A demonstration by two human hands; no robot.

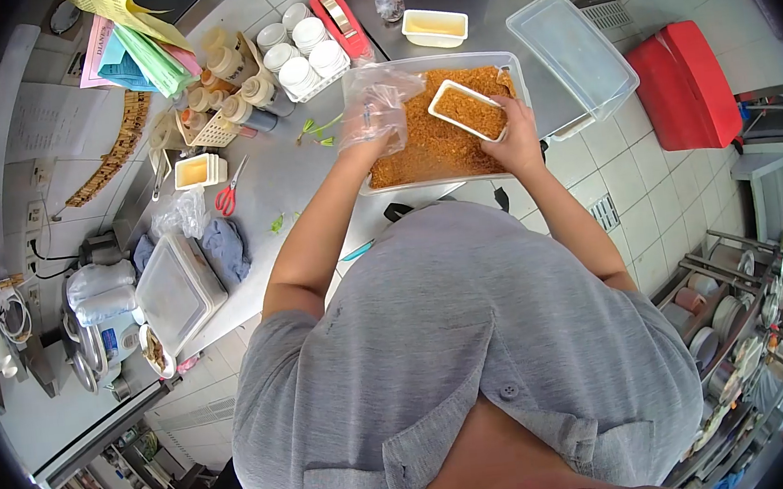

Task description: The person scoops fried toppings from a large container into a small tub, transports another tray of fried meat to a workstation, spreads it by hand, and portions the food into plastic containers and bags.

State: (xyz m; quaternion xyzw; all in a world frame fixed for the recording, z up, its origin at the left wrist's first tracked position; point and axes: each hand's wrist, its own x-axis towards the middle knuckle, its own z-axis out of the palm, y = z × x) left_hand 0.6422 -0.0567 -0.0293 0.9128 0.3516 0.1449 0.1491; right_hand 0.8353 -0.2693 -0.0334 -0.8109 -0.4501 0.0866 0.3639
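A large clear plastic bin (436, 62) on the steel counter holds a bed of orange-brown crumbly food (429, 143). Over that bed my right hand (514, 136) grips the near right end of a small white rectangular container (439, 99), which is filled with the same crumbs and slightly tilted. My left hand (374, 125) is at the bin's left side, covered by loose, crinkled clear plastic (387, 91). Whether that plastic is a glove or a bag I cannot tell, and it hides the fingers.
Another white container (436, 28) with yellowish contents stands behind the bin. Beside it are a red tape dispenser (342, 25) and white lidded cups (309, 51). Red scissors (226, 198) and squeeze bottles (245, 108) are left. A clear lid (572, 53) overhangs the counter's right edge.
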